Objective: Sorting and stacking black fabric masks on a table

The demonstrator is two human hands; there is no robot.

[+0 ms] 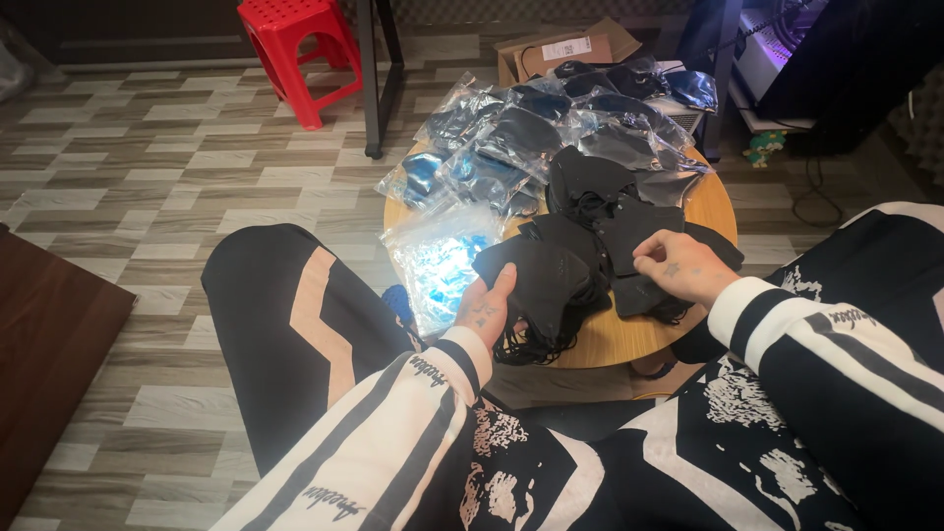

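Left hand (pixel 484 313) is gripping a black face mask (pixel 536 280) at the near edge of the round wooden table (pixel 629 339). Right hand (pixel 680 265) pinches another from the loose black mask pile (pixel 600 211), bagged masks (pixel 511 138) stacked behind.

- A black face mask (pixel 539 280), soft and slightly folded, is held at its left edge, tilted up off the round wooden table (pixel 713 211).
- A loose pile of black masks (pixel 610 231) is spread just beside it (ear loops are tangled at the near rim), one of them touched at its edge.
- Masks sealed in clear bags (pixel 531 138) are heaped behind, well overlapped.
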